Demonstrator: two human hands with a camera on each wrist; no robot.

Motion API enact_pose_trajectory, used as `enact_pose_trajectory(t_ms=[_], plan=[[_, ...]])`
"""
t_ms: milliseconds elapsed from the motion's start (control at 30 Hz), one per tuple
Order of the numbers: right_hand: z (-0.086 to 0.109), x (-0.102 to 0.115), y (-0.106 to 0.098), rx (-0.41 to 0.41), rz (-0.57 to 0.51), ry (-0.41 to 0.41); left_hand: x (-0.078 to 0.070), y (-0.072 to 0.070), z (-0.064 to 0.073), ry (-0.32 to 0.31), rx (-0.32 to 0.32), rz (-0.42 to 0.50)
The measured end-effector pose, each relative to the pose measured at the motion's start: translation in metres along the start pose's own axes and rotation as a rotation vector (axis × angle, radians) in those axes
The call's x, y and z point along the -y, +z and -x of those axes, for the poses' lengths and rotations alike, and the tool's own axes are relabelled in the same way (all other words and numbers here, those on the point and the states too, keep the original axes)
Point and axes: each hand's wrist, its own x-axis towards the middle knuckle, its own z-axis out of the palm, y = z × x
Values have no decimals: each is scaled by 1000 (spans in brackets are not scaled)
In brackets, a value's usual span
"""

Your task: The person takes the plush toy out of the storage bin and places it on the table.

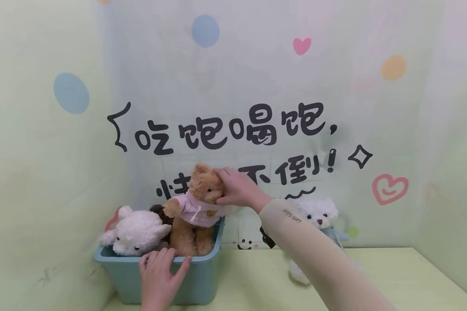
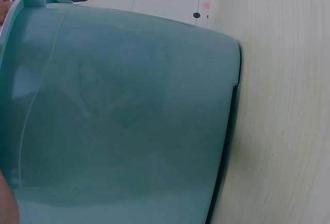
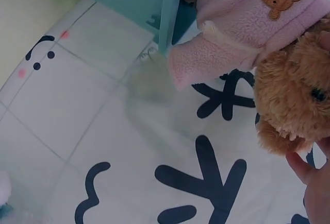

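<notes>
Your R hand (image 1: 239, 190) grips the head of the brown plush teddy bear in a pale pink fleece hoodie (image 1: 196, 211), fingers over the crown, thumb by the muzzle. Bear's upright at the R end of the teal rectangular plastic bin (image 1: 204, 278), feet hidden behind the near rim, body below & left of that hand. Your L hand (image 1: 161, 274) holds the near rim, fingers hooked over, thumb spread, just below the bear's legs. A white plush bear (image 1: 144, 233) lies in the bin's L end, w/ a dark brown plush (image 1: 164, 222) behind, partly hidden. Bin's on the pale tabletop (image 1: 257, 280); a white plush bear in blue (image 1: 321, 211) sits farther R, partly behind your beige sleeve (image 1: 315, 250). Sleeve txt looks like "Lets Slim". Printed wall sheet (image 1: 249, 77) reads "吃饱喝饱,"; lower line's partly blocked, ends "不倒!". Hoodie has a bear-face patch (image 3: 277, 0), no. of letters unclear.
</notes>
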Motion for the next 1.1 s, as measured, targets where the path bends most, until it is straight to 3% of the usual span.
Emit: enact_pose_trajectory(t_ms=[633,1100], plan=[[17,-20,-21,-177,-49,71,1,-2,1,-63,34,-9],[26,-26,-25,-196,-49,100,-3,-1,-1,-78,70,-22]])
